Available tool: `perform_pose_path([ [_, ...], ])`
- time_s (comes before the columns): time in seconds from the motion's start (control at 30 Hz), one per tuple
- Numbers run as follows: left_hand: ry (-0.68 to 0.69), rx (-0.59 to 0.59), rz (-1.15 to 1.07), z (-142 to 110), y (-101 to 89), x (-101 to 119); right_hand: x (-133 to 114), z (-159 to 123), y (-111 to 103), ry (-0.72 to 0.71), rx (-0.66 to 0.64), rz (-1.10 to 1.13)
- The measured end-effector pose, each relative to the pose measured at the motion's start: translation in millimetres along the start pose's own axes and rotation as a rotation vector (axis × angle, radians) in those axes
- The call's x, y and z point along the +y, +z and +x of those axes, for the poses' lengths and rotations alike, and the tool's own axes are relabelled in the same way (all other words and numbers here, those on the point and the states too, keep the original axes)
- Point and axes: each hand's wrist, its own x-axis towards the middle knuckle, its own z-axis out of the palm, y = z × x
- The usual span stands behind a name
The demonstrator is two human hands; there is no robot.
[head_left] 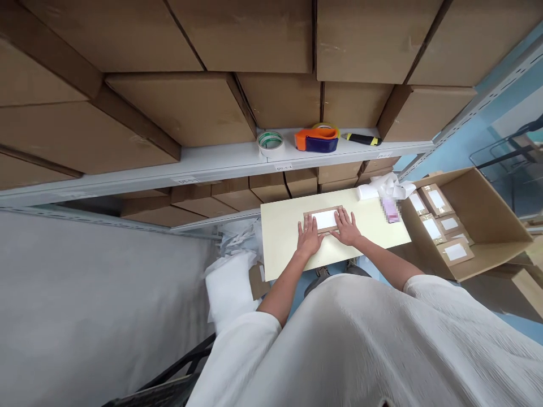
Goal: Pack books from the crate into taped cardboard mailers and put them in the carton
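Note:
A small brown cardboard box [323, 230] with a white label [324, 219] on its upper face lies on the pale yellow table [280, 243]. My left hand [310, 237] rests flat over its left end, fingers stretched out. Over the right end lies my right hand [347, 227], also with its fingers spread. Both hands touch the box and the label's edges, and neither is wrapped round anything. Parts of the box are hidden beneath the fingers.
At right, a large open carton [496, 217] holds several labelled boxes. White wrapping [388, 185] lies at the table's far right corner. The shelf carries a tape roll [270, 144], an orange-and-blue tape dispenser [317, 139] and a utility knife [362, 139]. White foam sheets [231, 288] stand at left.

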Motion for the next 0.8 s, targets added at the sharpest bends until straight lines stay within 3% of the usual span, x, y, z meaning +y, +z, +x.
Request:
perform_pose_path([
  [0.17,-0.154,0.061,-0.121,-3,5.0,-2,5,-10,13,0.167,0.002,0.089],
  [0.4,-0.095,0.075,-0.194,-3,1.8,18,17,-39,14,0.202,0.070,0.243],
  [0.6,0.007,0.077,-0.142,10,4.0,65,37,-70,-16,0.263,0.205,0.282],
  [0.8,0.160,0.073,-0.121,29,23.9,136,80,-118,-51,0.358,0.363,0.303],
])
